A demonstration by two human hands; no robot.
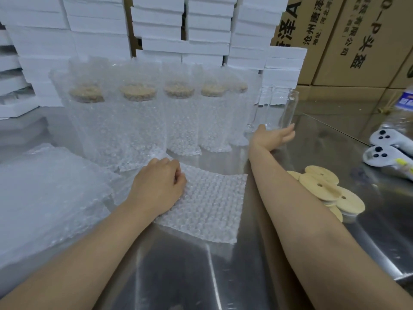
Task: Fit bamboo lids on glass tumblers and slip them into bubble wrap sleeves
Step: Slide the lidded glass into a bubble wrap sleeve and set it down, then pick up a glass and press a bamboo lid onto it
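Several wrapped tumblers [178,113] stand in a row across the middle of the frame, each upright inside a bubble wrap sleeve with a bamboo lid showing through near its top. Just right of that row stand bare glasses, and the right grip [273,136] reaches up to the nearest one, a clear glass tumbler [288,106] with no lid. Its thumb and fingers are wrapped around the base of the glass, which leans slightly.

At the centre of the frame a flat sleeve [207,204] lies on the steel desk [201,276]. The left grip [158,186] rests on the sleeve's upper left corner, fingers curled down and closed on the edge of the plastic.

A loose pile of bamboo lids [324,189], round with a small hole in each, lies at the right of the frame, partly under the right forearm. A thick stack of bubble wrap [51,198] fills the left side of the desk.

White foam boxes [178,30] are stacked high along the top of the frame, with brown cartons [357,41] at the upper right. Two white controllers [388,151] and a plastic bottle [402,108] sit at the right edge.
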